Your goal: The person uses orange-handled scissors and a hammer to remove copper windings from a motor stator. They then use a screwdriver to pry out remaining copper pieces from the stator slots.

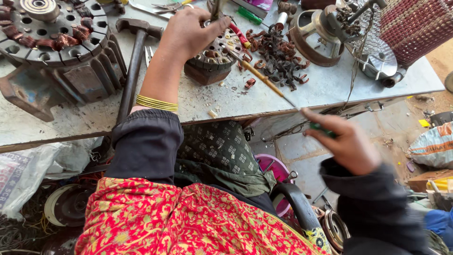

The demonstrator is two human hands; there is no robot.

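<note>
The grey, scratched metal table (226,101) carried everything beyond your fingers. Left of your left hand (188,33) sat the big round slotted motor stator with copper windings (52,33), and a long dark steel hammer (134,56) lay just beside your wrist. Your left fingers were closed over the small round dark stator core (212,59), pressing it down. Right of them lay a heap of rusty brown wire scraps (278,59). Your right hand (347,144) had its fingers clamped on the green-handled thin screwdriver (269,85), tip at the core.
</note>
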